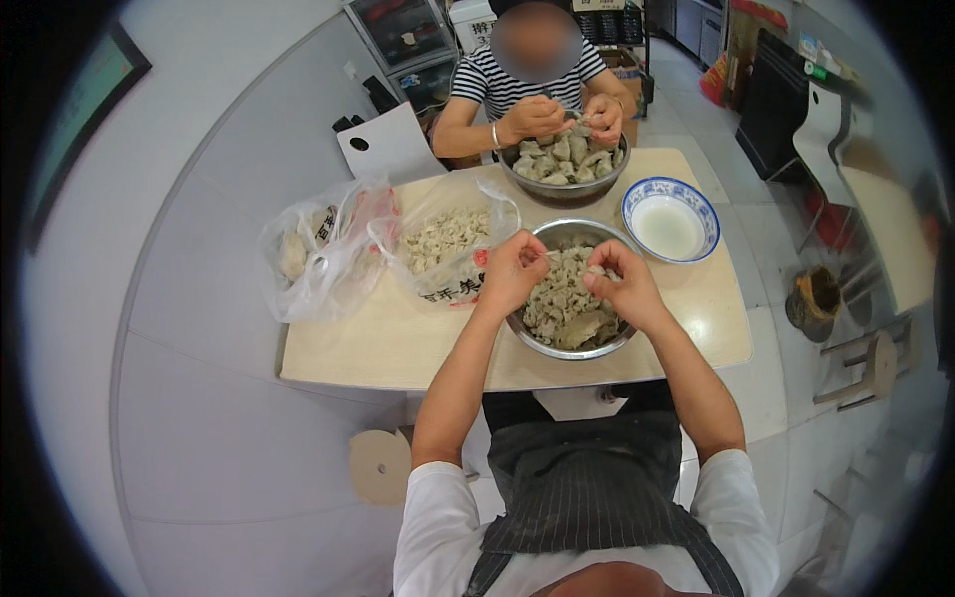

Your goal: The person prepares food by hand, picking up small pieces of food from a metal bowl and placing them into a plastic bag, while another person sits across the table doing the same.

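Note:
Right in front of me on the table stands a metal bowl (pixel 580 354) holding small, pale, torn food pieces (pixel 562 298); larger greyish lumps lie among them on its near side. My left hand (pixel 515 271) is over the bowl's left rim, fingers pinched, with a thin whitish bit at their tips. Over the right side, my right hand (pixel 629 287) pinches a small pale piece of the food. What kind of food it is, I cannot make out. Left of the bowl, a clear plastic bag (pixel 453 284) lies opened around more small pale pieces.
Across the table (pixel 398 348), a person in a striped shirt (pixel 476 90) works with both hands over a dark bowl (pixel 562 196) of greyish lumps. A blue-and-white bowl (pixel 712 244) of cloudy liquid stands right. Another plastic bag (pixel 318 269) lies left. A stool (pixel 378 468) stands below.

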The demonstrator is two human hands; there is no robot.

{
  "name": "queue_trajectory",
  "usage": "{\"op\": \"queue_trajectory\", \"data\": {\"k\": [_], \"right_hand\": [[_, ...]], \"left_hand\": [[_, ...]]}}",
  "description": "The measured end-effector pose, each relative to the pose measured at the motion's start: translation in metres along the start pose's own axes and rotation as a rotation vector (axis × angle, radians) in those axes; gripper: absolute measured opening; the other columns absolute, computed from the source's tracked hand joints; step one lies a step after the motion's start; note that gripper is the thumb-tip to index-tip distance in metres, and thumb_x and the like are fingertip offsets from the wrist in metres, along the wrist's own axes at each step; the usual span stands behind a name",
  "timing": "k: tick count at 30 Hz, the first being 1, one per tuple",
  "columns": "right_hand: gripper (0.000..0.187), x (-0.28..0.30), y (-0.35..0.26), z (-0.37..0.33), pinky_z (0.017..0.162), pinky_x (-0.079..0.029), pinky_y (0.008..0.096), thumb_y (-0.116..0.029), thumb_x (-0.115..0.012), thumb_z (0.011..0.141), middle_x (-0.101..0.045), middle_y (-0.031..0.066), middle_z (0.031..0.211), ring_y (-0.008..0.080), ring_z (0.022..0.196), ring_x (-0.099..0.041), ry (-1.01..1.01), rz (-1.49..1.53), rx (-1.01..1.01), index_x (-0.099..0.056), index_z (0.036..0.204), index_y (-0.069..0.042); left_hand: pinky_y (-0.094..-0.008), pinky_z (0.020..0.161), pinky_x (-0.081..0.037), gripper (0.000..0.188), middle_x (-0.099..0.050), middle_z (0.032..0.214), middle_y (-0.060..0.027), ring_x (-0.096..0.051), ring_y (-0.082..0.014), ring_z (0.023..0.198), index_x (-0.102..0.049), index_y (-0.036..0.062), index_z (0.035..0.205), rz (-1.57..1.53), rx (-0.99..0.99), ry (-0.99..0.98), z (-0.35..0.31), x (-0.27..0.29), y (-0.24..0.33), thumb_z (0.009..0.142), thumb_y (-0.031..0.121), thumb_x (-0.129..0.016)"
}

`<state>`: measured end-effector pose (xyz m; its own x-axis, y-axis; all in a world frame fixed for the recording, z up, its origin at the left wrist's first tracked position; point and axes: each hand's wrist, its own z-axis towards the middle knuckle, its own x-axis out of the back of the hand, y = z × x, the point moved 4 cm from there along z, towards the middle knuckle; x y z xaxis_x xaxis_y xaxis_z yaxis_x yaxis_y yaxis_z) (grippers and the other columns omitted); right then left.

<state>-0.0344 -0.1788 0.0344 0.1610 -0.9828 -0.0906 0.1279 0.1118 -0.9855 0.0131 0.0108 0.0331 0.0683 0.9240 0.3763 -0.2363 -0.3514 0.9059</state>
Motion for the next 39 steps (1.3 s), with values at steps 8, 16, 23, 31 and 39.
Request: {"op": "queue_trajectory", "data": {"k": [8,16,23,31,39], "right_hand": [[0.017,0.003,0.010,0.009,0.065,-0.048,0.0248,-0.016,-0.068,0.090,-0.060,0.0010,0.084,0.0105,0.073,-0.056,-0.149,-0.287,-0.020,-0.064,0.102,-0.004],[0.017,0.008,0.012,0.010,0.067,-0.052,0.0263,-0.008,-0.061,0.093,-0.064,0.0050,0.095,0.0114,0.072,-0.063,-0.061,-0.081,-0.095,-0.061,0.107,0.002],[0.012,0.006,0.019,0.012,0.055,-0.046,0.0234,-0.006,-0.067,0.090,-0.059,0.0039,0.083,0.0102,0.067,-0.058,-0.104,0.045,-0.196,-0.055,0.091,-0.002],[0.011,0.008,0.015,0.009,0.058,-0.046,0.0235,-0.002,-0.066,0.090,-0.061,0.0038,0.086,0.0095,0.068,-0.056,-0.075,0.162,-0.133,-0.059,0.098,0.000],[0.012,0.002,0.020,0.008,0.062,-0.049,0.0249,0.001,-0.063,0.090,-0.062,0.0046,0.086,0.0102,0.071,-0.058,-0.123,0.126,-0.182,-0.060,0.101,0.001]], "left_hand": [[-0.0238,0.055,-0.044,0.010,-0.059,0.067,0.0008,-0.055,-0.0063,0.062,-0.059,0.0027,0.081,0.139,-0.156,-0.172,-0.019,-0.020,0.035,0.081,0.005,-0.069],[-0.0257,0.062,-0.049,0.014,-0.063,0.075,-0.0014,-0.061,-0.0120,0.066,-0.062,0.0013,0.090,0.036,-0.153,-0.170,-0.019,-0.018,0.024,0.079,0.001,-0.070],[-0.0251,0.064,-0.051,0.019,-0.063,0.079,-0.0016,-0.061,-0.0106,0.068,-0.061,0.0010,0.094,-0.004,-0.074,-0.271,-0.015,-0.024,0.026,0.077,-0.001,-0.072],[-0.0244,0.065,-0.051,0.019,-0.063,0.082,-0.0007,-0.060,-0.0091,0.070,-0.061,0.0016,0.094,0.061,-0.121,-0.178,-0.002,-0.010,0.004,0.079,-0.003,-0.069],[-0.0239,0.064,-0.049,0.016,-0.064,0.082,-0.0012,-0.061,-0.0078,0.073,-0.062,0.0009,0.089,0.036,-0.196,-0.217,-0.010,-0.025,0.017,0.075,-0.004,-0.069]]}}
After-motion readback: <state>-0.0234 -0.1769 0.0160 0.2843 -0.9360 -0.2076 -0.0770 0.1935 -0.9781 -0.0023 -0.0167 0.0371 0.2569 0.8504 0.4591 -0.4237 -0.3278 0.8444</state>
